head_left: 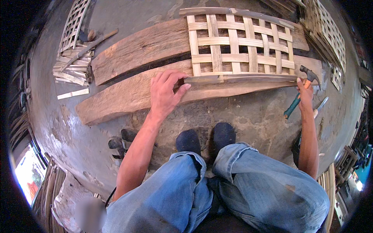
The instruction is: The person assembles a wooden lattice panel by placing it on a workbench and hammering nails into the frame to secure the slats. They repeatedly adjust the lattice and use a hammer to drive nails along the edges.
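Note:
A woven lattice panel [250, 40] of pale bamboo strips lies across two heavy wooden planks. Dark split-bamboo rails edge it at the far and near sides. My left hand [165, 91] is curled at the left end of the near bamboo rail [241, 79], thumb and forefinger on either side of the tip. At the other end, my right hand [305, 95] grips a claw hammer [292, 106] with a teal and orange handle, its dark head pointing away from me. The right thumb rests by the rail's end.
The far plank [143, 48] and near plank [124, 91] lie on a concrete floor. Cut bamboo slats [74, 68] are piled at the left. Finished lattice panels [330, 35] stack at the far right. A knife-like blade [321, 104] lies beside my right wrist, sandals [126, 139] near my left forearm.

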Motion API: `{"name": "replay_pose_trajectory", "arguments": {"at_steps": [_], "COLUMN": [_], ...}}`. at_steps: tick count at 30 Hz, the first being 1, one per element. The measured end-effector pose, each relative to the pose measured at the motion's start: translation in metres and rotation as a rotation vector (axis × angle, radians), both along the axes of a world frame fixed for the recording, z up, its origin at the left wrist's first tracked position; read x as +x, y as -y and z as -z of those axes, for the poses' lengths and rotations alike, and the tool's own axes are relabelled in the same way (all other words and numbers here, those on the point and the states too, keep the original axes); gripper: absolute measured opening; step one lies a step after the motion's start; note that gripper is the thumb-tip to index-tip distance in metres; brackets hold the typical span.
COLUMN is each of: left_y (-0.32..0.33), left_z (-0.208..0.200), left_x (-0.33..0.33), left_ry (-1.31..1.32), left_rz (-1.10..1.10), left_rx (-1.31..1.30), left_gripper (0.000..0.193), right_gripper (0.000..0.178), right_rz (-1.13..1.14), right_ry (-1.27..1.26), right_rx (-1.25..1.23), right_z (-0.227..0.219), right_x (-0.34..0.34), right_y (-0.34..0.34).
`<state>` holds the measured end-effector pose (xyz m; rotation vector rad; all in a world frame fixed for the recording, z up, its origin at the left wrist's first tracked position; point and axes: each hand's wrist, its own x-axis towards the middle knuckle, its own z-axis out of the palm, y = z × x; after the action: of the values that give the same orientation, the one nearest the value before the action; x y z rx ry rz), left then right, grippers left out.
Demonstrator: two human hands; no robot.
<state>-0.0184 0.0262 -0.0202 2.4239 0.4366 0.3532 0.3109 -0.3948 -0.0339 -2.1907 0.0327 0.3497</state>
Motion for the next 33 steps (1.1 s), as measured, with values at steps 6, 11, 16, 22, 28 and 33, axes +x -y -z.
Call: {"name": "replay_pose_trajectory", "arguments": {"at_steps": [6, 11, 16, 22, 28, 33], "left_y": [0.001, 0.000, -0.001, 0.000, 0.001, 0.001], "left_z": [0.001, 0.004, 0.001, 0.001, 0.004, 0.005], "left_x": [0.002, 0.000, -0.001, 0.000, 0.000, -0.001], "left_ry": [0.021, 0.016, 0.009, -0.007, 0.001, 0.018], "left_rz": [0.013, 0.012, 0.009, 0.003, -0.003, -0.014], "left_rx": [0.024, 0.020, 0.011, 0.018, 0.019, -0.029], "left_gripper": [0.029, 0.030, 0.030, 0.029, 0.029, 0.028], "right_gripper": [0.026, 0.029, 0.028, 0.027, 0.022, 0.023], "right_rz": [0.050, -0.008, 0.019, 0.065, 0.107, 0.109], "right_ry": [0.047, 0.015, 0.021, 0.015, -0.007, -0.004], "right_rx": [0.001, 0.071, 0.084, 0.082, 0.145, 0.225], "right_z": [-0.005, -0.005, -0.005, -0.003, -0.001, -0.001], "right_x": [-0.005, -0.004, -0.007, -0.004, 0.002, 0.001], "right_y": [-0.006, -0.007, -0.011, -0.011, -0.013, -0.012]}}
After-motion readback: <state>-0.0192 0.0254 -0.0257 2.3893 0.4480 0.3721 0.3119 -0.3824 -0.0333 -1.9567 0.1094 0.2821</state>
